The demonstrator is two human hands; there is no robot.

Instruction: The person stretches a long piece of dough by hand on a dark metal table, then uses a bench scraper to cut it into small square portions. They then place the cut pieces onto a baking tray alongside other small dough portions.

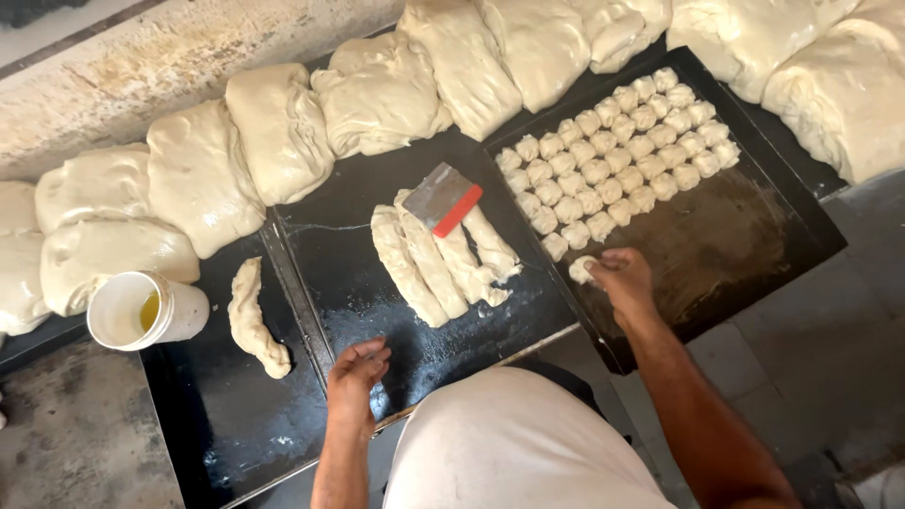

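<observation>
Two hands work at the near edge of the dark tabletop (377,311). Left hand (356,375) rests on it, fingers loosely curled, holding nothing. Right hand (622,278) has its fingers closed on a small pale dough ball (580,270), round and smooth. Beyond lie dough strips (438,264), a red-handled scraper (443,198), rows of dough balls (617,151), and big dough slabs (283,132) along the far edge.
</observation>
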